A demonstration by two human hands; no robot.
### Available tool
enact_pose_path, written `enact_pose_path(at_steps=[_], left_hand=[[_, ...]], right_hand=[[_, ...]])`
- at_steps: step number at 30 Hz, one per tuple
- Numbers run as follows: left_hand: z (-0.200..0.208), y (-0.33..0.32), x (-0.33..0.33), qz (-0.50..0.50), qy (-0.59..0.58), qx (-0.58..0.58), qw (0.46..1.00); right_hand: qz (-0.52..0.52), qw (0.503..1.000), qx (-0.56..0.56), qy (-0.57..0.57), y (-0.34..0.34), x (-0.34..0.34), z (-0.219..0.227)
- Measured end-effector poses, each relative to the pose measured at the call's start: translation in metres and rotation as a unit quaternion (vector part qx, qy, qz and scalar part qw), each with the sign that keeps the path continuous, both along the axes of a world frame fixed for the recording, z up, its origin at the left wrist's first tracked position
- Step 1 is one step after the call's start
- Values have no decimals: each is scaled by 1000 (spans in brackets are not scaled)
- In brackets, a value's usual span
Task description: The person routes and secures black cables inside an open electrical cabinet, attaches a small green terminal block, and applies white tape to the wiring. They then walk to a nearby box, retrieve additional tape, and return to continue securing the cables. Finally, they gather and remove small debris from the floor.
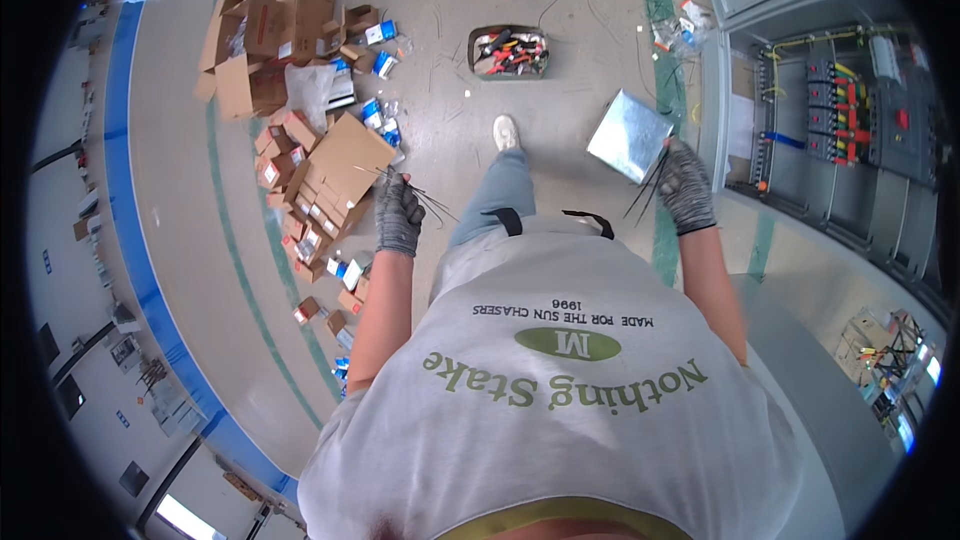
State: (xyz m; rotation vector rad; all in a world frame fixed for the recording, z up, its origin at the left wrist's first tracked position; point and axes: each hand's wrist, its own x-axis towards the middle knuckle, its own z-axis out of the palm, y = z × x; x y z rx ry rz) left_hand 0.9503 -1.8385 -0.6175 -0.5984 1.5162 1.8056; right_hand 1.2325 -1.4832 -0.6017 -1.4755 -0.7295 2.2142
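Observation:
Grey knitted gloves cover both of my hands. My left hand [397, 212] is closed around a few thin black cable ties [430, 202], which stick out to both sides. It hangs over the edge of a large flattened cardboard piece [345, 170]. On the other side, my right hand [688, 188] is closed on more black cable ties [646, 190], pointing down and inward. Right beside its fingers is a shiny metal sheet or box [628, 135]; whether the hand touches it I cannot tell.
An open electrical cabinet [840, 120] with breakers and coloured wiring stands at my right. Ahead on the floor sits a bin of hand tools [509, 52]. Cardboard boxes [270, 35] and small cartons [310, 230] are heaped at the left. Loose wire bits lie about.

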Motion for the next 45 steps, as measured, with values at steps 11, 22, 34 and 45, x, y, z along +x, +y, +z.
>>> enact_pose_path(at_steps=[11, 22, 34, 45], left_hand=[[13, 168, -224, -172, 7, -14, 985], [-32, 355, -278, -215, 19, -12, 976], [-67, 538, -360, -183, 56, -242, 951], [-228, 576, -490, -192, 36, -310, 931]], right_hand=[[-24, 998, -16, 50, 87, -152, 24], [53, 997, -49, 25, 286, -279, 0], [115, 992, 38, -37, 568, -364, 12], [140, 990, -20, -28, 579, -451, -10]])
